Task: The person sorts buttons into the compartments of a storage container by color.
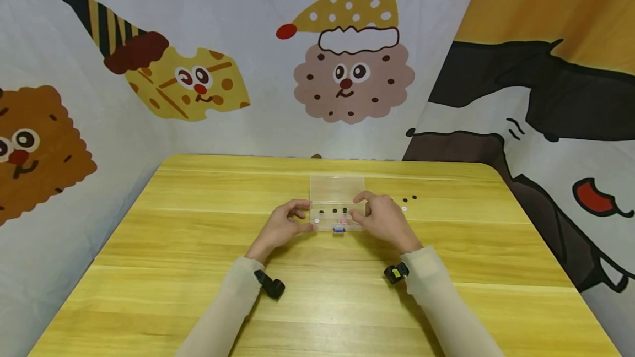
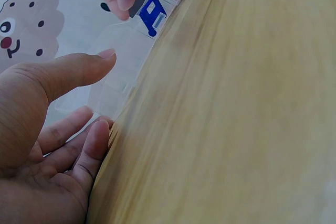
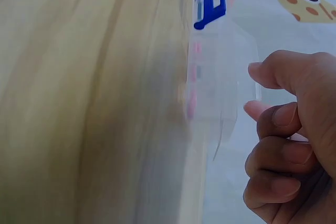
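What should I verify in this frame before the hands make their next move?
1. Lid of the clear plastic box open: ok, it is folded back.
2. Blue latch clear of the lid: ok, it sits at the box's front.
3. Left hand firmly bracing the box: cannot tell; it is at the left end.
4. Right hand free: ok, nothing visible between its parted fingertips.
5. No loose discs on the table: not ok, black discs and a white disc lie right of the box.
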